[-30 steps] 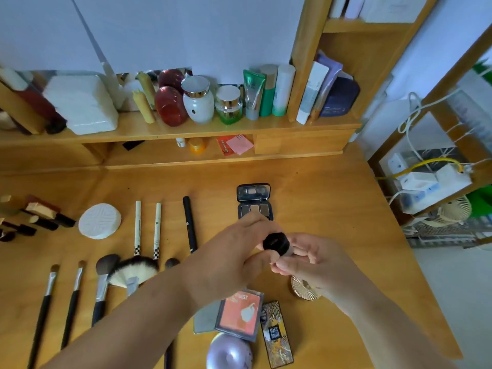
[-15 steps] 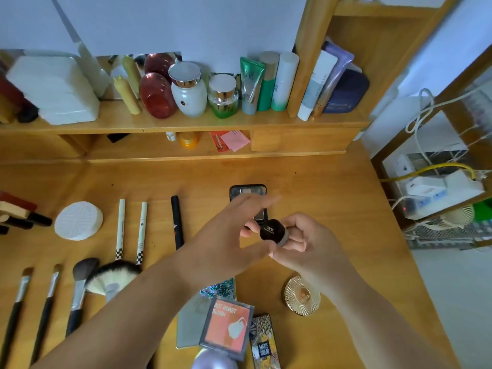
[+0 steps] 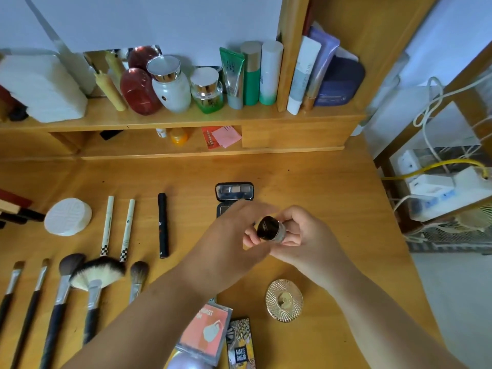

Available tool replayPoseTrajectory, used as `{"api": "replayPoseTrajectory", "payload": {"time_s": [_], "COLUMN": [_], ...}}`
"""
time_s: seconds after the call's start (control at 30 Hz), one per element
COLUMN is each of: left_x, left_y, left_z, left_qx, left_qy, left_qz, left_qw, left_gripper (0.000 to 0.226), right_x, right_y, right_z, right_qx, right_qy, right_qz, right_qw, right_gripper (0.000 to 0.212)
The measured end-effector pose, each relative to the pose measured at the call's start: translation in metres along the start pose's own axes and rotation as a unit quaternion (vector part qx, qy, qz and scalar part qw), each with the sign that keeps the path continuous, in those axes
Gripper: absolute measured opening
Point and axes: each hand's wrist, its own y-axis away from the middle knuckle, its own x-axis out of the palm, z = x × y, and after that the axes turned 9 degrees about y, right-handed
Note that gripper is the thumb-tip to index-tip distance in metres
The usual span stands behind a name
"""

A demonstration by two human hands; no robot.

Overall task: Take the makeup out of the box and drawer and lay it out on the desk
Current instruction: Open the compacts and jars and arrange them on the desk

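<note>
My right hand [image 3: 306,238] grips a small jar [image 3: 271,230] with a black lid and a clear body, held above the middle of the wooden desk [image 3: 319,182]. My left hand [image 3: 226,246] meets it from the left, fingertips on the lid's edge and underside. Behind my hands lies an open eyeshadow palette [image 3: 234,191], its lower half hidden. A gold round compact [image 3: 284,300] sits below my right wrist. Flat palettes [image 3: 205,328] lie near the front edge.
Several brushes [image 3: 93,278], two white pencils [image 3: 118,225], a black tube [image 3: 163,225] and a white round case [image 3: 68,216] lie on the left. Bottles and tubes [image 3: 170,83] line the back shelf. A rack with cables and a power strip [image 3: 442,187] stands right.
The view has tilted down slightly and both hands have stayed together on the jar. The jar has tipped so its clear body shows beside the black lid.
</note>
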Motion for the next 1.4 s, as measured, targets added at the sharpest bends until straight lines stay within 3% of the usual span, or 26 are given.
{"api": "replayPoseTrajectory", "payload": {"time_s": [0.13,0.33,0.47,0.57,0.9,1.0,1.07,1.17,1.4], "left_x": [0.009,0.012,0.027,0.037,0.046,0.045,0.043,0.047,0.056], "left_y": [-0.002,0.0,-0.002,-0.006,-0.015,-0.014,-0.015,-0.022,-0.045], "left_z": [0.004,0.027,0.051,0.064,0.068,0.069,0.067,0.067,0.073], "left_qx": [-0.022,-0.115,-0.147,-0.089,-0.053,-0.043,-0.036,0.027,0.017], "left_qy": [-0.004,0.096,0.012,-0.067,-0.196,-0.253,-0.288,-0.321,-0.366], "left_qz": [-0.024,-0.073,-0.053,-0.047,-0.039,-0.034,-0.03,-0.037,-0.062], "left_qw": [0.999,0.986,0.988,0.993,0.978,0.966,0.957,0.946,0.928], "left_gripper": [0.043,0.032,0.042,0.039,0.042,0.044,0.049,0.063,0.057], "right_x": [-0.002,-0.014,-0.015,-0.008,-0.002,-0.004,-0.007,-0.015,-0.026], "right_y": [-0.002,-0.017,-0.042,-0.066,-0.093,-0.092,-0.085,-0.063,-0.034], "right_z": [-0.009,-0.039,-0.059,-0.06,-0.067,-0.064,-0.065,-0.07,-0.083], "right_qx": [0.006,0.056,0.053,0.005,-0.04,-0.025,-0.012,-0.005,-0.026], "right_qy": [0.041,0.126,0.238,0.34,0.438,0.439,0.376,0.267,0.292], "right_qz": [0.011,-0.04,-0.083,-0.125,-0.187,-0.159,-0.142,-0.15,-0.08], "right_qw": [0.999,0.99,0.966,0.932,0.879,0.884,0.916,0.952,0.953], "right_gripper": [0.035,0.031,0.043,0.05,0.044,0.057,0.067,0.055,0.039]}}
